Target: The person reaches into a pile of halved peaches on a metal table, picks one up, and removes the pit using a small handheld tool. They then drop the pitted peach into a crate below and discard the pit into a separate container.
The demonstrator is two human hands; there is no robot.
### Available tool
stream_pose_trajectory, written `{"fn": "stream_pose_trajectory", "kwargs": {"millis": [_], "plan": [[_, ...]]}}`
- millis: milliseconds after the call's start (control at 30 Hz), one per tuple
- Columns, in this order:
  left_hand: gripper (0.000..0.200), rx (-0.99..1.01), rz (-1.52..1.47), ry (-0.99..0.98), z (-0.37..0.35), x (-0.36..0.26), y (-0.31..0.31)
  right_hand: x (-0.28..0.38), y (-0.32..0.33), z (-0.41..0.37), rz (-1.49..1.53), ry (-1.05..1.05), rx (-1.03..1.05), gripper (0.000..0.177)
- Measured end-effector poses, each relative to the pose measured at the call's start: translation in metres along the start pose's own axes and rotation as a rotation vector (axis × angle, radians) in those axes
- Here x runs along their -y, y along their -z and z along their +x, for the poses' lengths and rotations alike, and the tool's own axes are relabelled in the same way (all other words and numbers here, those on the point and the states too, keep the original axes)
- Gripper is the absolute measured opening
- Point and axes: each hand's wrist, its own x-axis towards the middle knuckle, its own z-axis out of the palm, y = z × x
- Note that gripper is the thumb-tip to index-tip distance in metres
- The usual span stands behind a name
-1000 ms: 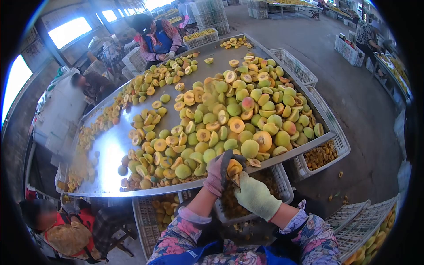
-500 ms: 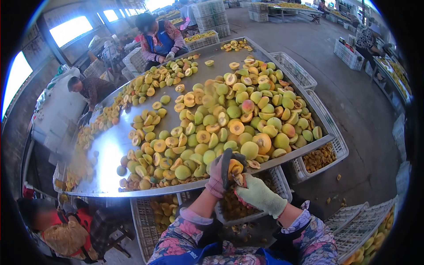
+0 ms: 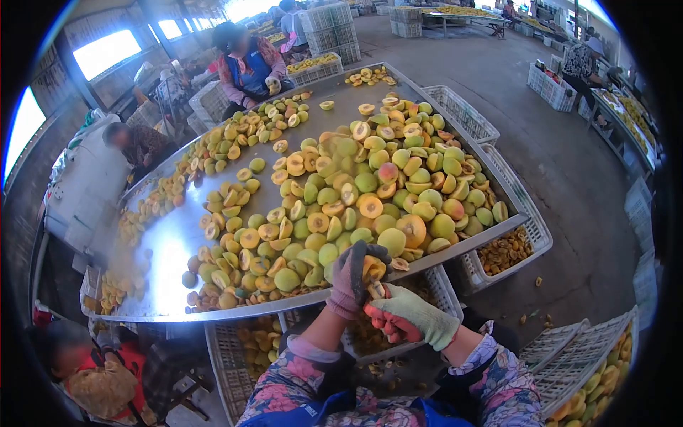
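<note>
My left hand [image 3: 356, 277], in a pink and grey glove, is wrapped round a cut orange-fleshed fruit half [image 3: 373, 268] at the table's near edge. My right hand [image 3: 409, 315], in a pale green glove with red fingertips, is closed just below and to the right, against a small piece at the fruit's lower side; whether it is a tool or a stone I cannot make out. Behind my hands, halved green-yellow fruits [image 3: 370, 207] lie heaped on the metal table [image 3: 171, 249]. Below my hands is a crate [image 3: 448, 292] with fruit pieces.
White crates with fruit stand at the right [image 3: 544, 235], lower left [image 3: 220, 370] and lower right [image 3: 583, 356]. One person [image 3: 249, 67] sits at the far side, another [image 3: 142, 146] at the left, a third [image 3: 107, 377] at the lower left. Other tables stand farther back.
My right hand has turned, showing more of its red fingertips. Both hands remain together at the fruit. The person at the far side has moved their hands apart.
</note>
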Motion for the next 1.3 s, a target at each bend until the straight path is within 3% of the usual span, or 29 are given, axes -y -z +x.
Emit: {"fn": "stream_pose_trajectory", "kwargs": {"millis": [33, 67, 100, 133, 167, 233, 367, 467, 500, 533, 567, 600, 633, 700, 733, 767, 800, 833, 900, 933, 1033, 1100, 1133, 1200, 1233, 1267, 1300], "plan": [[0.036, 0.093, 0.230, -0.169, 0.001, 0.005, 0.005, 0.002, 0.000, -0.001, -0.203, 0.041, -0.056, 0.023], [0.040, 0.187, 0.460, -0.338, 0.003, 0.010, 0.010, -0.003, 0.004, 0.003, -0.203, 0.041, -0.057, 0.023], [0.040, 0.188, 0.459, -0.337, 0.006, 0.014, 0.015, -0.013, 0.012, 0.012, -0.487, 0.233, -0.184, 0.024], [0.044, 0.218, 0.677, -0.440, 0.009, 0.016, 0.020, -0.020, 0.014, 0.015, -0.770, 0.423, -0.310, 0.025], [0.047, 0.247, 0.897, -0.541, 0.010, 0.017, 0.022, -0.025, 0.014, 0.016, -0.768, 0.420, -0.309, 0.025], [0.050, 0.217, 0.823, -0.497, 0.008, 0.016, 0.019, -0.028, 0.012, 0.016, -1.263, 0.640, -0.583, 0.025], [0.052, 0.232, 0.714, -0.378, 0.007, 0.019, 0.021, -0.034, 0.016, 0.026, -1.411, 0.634, -0.681, 0.027], [0.052, 0.163, 0.660, -0.238, -0.003, 0.022, 0.016, -0.033, 0.021, 0.029, -1.687, 0.789, -0.827, 0.020], [0.052, 0.158, 0.660, -0.243, -0.002, 0.023, 0.018, -0.032, 0.023, 0.029, -1.753, 0.935, -0.840, 0.020], [0.051, 0.121, -0.115, 0.190, 0.000, 0.027, 0.022, -0.030, 0.024, 0.028, -1.815, 1.089, -0.847, 0.019], [0.050, 0.073, -0.899, 0.599, 0.005, 0.032, 0.027, -0.029, 0.023, 0.027, -1.821, 1.105, -0.839, 0.019], [0.051, 0.013, -0.676, 0.395, 0.004, 0.042, 0.029, -0.030, 0.023, 0.025, -1.806, 1.192, -0.789, 0.018], [0.051, 0.003, -0.674, 0.370, 0.002, 0.030, 0.025, -0.029, 0.021, 0.024, -1.790, 1.285, -0.734, 0.017], [0.053, -0.239, -0.890, 0.512, 0.001, -0.012, 0.022, -0.031, 0.016, 0.017, -1.702, 1.106, -0.617, 0.021], [0.053, -0.182, -0.838, 0.416, 0.004, -0.004, 0.033, -0.032, 0.016, 0.014, -1.629, 0.860, -0.554, 0.024], [0.044, -0.197, -0.724, 0.373, -0.001, -0.019, 0.038, -0.020, 0.006, 0.002, -1.696, 0.392, -0.511, 0.030], [0.039, -0.231, -0.516, 0.255, -0.002, -0.009, 0.056, -0.017, 0.009, -0.002, -1.733, 0.107, -0.484, 0.036], [0.034, -0.259, -0.312, 0.160, -0.001, 0.000, 0.072, -0.023, 0.020, 0.002, -1.743, 0.050, -0.483, 0.038], [0.028, -0.180, -0.091, 0.148, -0.029, -0.054, 0.080, -0.018, 0.018, -0.008, -1.664, 0.189, -0.433, 0.035], [0.025, -0.217, 0.130, 0.053, -0.038, -0.054, 0.097, -0.016, 0.019, -0.008, -1.670, 0.193, -0.430, 0.035], [0.024, -0.315, 0.670, 0.208, -0.083, -0.070, 0.148, -0.015, 0.020, -0.002, -1.477, 0.334, -0.352, 0.032], [0.028, -0.335, 1.080, 0.362, -0.110, -0.088, 0.162, -0.020, 0.019, 0.004, -1.653, 0.267, -0.584, 0.030], [0.032, -0.355, 1.308, 0.469, -0.119, -0.097, 0.162, -0.022, 0.021, 0.004, -1.648, 0.265, -0.587, 0.030], [0.035, -0.368, 1.394, 0.422, -0.122, -0.106, 0.171, -0.023, 0.024, 0.007, -1.557, 0.395, -0.467, 0.030], [0.038, -0.386, 1.476, 0.377, -0.123, -0.108, 0.176, -0.022, 0.022, 0.007, -1.557, 0.394, -0.467, 0.030], [0.038, -0.433, 1.489, 0.208, -0.116, -0.102, 0.186, -0.022, 0.017, 0.005, -1.596, 0.385, -0.400, 0.030], [0.038, -0.429, 1.488, 0.214, -0.108, -0.098, 0.189, -0.023, 0.013, 0.005, -1.632, 0.371, -0.332, 0.031]]}}
